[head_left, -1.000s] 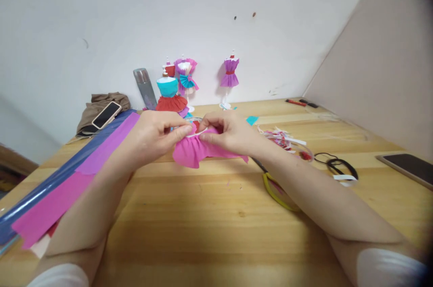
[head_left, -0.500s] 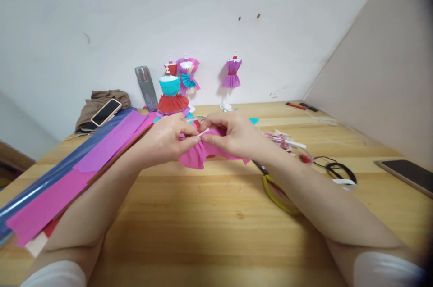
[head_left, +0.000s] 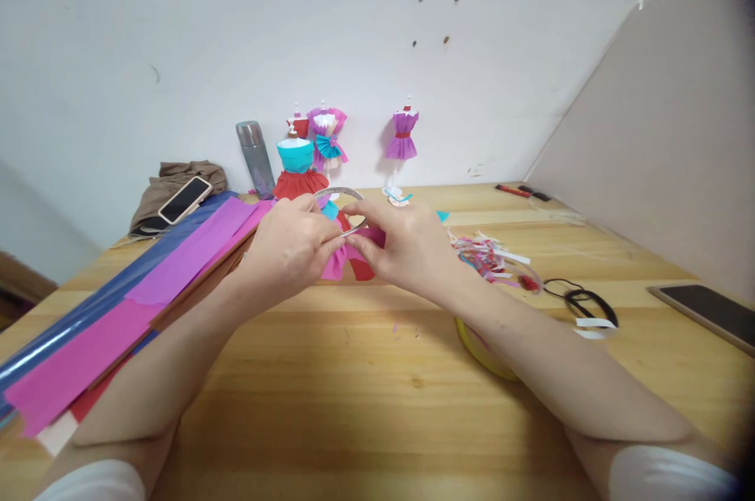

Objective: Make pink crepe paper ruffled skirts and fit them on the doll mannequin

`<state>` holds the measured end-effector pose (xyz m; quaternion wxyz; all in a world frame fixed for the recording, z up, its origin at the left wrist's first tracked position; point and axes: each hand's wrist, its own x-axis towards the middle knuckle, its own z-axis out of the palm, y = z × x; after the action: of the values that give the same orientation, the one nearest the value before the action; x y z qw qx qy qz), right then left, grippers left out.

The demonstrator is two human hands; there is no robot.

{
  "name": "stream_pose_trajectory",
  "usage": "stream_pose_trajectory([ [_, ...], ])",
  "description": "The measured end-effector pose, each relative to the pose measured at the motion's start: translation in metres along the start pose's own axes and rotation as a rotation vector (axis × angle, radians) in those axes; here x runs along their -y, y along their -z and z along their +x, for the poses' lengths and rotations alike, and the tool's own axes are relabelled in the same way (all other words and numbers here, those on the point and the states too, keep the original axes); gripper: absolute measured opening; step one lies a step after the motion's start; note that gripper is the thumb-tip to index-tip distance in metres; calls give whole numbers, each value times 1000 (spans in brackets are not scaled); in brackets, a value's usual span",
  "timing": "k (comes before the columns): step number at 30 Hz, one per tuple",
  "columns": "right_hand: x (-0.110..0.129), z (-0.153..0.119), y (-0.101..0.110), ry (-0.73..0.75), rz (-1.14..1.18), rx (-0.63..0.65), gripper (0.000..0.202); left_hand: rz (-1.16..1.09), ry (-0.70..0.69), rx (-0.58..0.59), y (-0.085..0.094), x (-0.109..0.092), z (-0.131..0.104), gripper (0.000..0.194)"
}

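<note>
Over the far middle of the table, my left hand (head_left: 292,243) and my right hand (head_left: 406,243) meet with thumbs and fingers pinched. Between them is a thin, greyish ring that looks like a roll of tape (head_left: 340,191), partly hidden by my fingers. Ruffled pink crepe paper (head_left: 334,266) shows just below and behind my fingers, beside a red paper piece (head_left: 361,269). Past my left hand stands a small dress form in a turquoise top and red skirt (head_left: 298,171).
Other dressed forms, one in a purple dress (head_left: 403,136), stand by the wall near a grey flask (head_left: 255,159). Pink paper strips (head_left: 82,355) lie left. On the right are paper scraps (head_left: 487,253), yellow-handled scissors (head_left: 480,351), black cords (head_left: 590,303) and a phone (head_left: 708,308).
The pink crepe paper that was pinched between both hands is now lower, behind the fingers. The tape roll has come up between my hands.
</note>
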<state>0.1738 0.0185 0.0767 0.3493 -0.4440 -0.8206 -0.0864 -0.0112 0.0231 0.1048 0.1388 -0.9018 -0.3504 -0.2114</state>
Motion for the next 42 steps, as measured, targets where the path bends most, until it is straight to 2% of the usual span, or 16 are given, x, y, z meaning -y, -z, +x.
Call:
stream_pose_trajectory([
  [4, 0, -2, -4, 9, -72, -82, 31, -37, 43, -33, 0, 4, -1, 40],
  [9, -1, -2, 0, 21, 125, -131, 33, -103, 91, -90, 3, 11, -1, 35],
  [13, -1, -1, 5, -1, 203, -178, 19, -146, 59, -99, 7, 14, -2, 32],
  [16, 0, 1, 9, -35, 246, -131, 8, -171, 39, -89, 8, 13, -3, 35],
  [22, 3, 4, 13, -93, 384, -36, 8, -235, -1, -95, 8, 13, -3, 35],
  [29, 6, 2, 13, -122, 413, 58, 15, -195, -6, -80, 7, 13, -2, 35],
  [35, 8, 1, 14, -95, 398, 67, 15, -170, -29, -92, 8, 11, -2, 35],
  [42, 4, 1, 10, -84, 486, 44, 15, -189, -6, -100, 9, 9, -2, 35],
])
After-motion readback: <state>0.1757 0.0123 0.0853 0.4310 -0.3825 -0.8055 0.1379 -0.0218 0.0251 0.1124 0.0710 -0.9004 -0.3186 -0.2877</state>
